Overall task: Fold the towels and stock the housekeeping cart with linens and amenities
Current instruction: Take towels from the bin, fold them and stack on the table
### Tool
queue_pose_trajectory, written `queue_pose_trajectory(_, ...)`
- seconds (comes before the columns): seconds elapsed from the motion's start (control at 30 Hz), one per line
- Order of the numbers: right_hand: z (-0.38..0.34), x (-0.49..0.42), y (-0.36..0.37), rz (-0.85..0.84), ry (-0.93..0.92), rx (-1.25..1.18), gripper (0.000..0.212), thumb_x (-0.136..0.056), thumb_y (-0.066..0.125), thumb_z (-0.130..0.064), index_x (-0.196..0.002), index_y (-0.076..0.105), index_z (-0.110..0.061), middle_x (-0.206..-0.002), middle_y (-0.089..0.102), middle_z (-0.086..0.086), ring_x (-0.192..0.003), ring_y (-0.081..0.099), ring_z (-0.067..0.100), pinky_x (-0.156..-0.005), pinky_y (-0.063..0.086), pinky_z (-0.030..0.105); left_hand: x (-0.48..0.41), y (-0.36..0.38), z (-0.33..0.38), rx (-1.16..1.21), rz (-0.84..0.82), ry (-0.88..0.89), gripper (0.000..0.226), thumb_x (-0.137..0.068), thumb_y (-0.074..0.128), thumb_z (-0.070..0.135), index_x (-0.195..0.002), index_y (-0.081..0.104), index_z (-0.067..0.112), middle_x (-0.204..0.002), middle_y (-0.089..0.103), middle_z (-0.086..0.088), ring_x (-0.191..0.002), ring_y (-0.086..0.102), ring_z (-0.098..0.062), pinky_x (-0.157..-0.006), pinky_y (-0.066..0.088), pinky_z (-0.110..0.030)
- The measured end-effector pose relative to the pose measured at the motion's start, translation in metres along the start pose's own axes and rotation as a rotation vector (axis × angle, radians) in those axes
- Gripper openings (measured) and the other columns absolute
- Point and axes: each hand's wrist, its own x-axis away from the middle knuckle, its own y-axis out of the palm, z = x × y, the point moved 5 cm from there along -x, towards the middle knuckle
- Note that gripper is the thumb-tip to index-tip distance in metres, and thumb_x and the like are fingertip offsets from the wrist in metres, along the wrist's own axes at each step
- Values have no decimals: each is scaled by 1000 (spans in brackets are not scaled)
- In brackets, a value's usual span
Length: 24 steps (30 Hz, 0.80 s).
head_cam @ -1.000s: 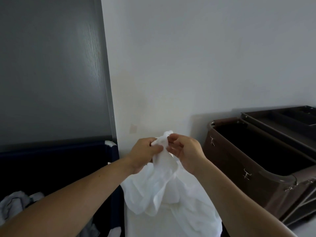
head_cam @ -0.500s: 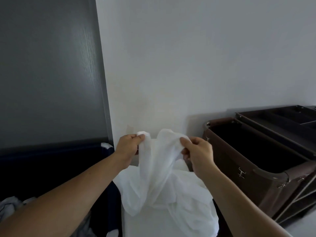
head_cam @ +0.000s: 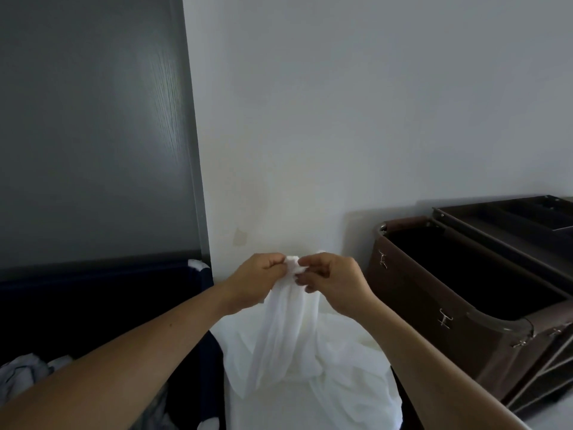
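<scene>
both hands pinch one bunched edge of the white cloth [head_cam: 288, 336]. left hand [head_cam: 260, 279] and right hand [head_cam: 331, 282] meet almost knuckle to knuckle, fingers curled in, with a small tuft of fabric showing between them.

item, white cloth: thin and creased. it hangs straight down from the grip in a gathered column, then spreads into a loose heap below. the heap's lower edge runs off the bottom of the frame.

room to move: open air above the grip. the pale wall [head_cam: 341, 119] stands behind the hands; the gap to it cannot be read.

right of the grip: housekeeping cart [head_cam: 465, 346], brown, its bag mouth open, the near rim a curved rail. it sits apart from the right hand and near the right forearm. beyond the bag is the cart's top tray [head_cam: 483, 218], divided into sections and cut off by the right edge.

left of the grip: dark bin [head_cam: 108, 274], its top rim at about hand height, one corner close to the wall. low inside it lies crumpled linen [head_cam: 21, 373], partly behind the left forearm. above the bin is a dark grained panel [head_cam: 93, 119]; its edge meets the wall up and left of the grip.

hard to make out: most fingertips are buried in the fabric. whatever the heap rests on is covered. the bag's interior is too dark to read, and so are the tray sections.
</scene>
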Motion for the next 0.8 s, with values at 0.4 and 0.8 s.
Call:
queue_pose_trajectory(0.4,-11,-4,-3,52,-174,106,18,-72,88,-24,-63,73,-28,-70,61,-15,-66,58,2,-63,47,19,16,14,1,136,-126,9,28,-105,43,18,-114,67,8,-89,66,3,-81,60,-12,-80,49,-25)
queue_pose_trajectory(0.8,-10,-13,-7,11,-121,149,7,-89,72,-36,-88,65,-36,-81,67,-17,-77,60,2,-70,45,19,11,-5,14,72,-71,124,24,-98,60,24,-105,64,2,-96,67,-23,-83,61,-39,-80,52,-53)
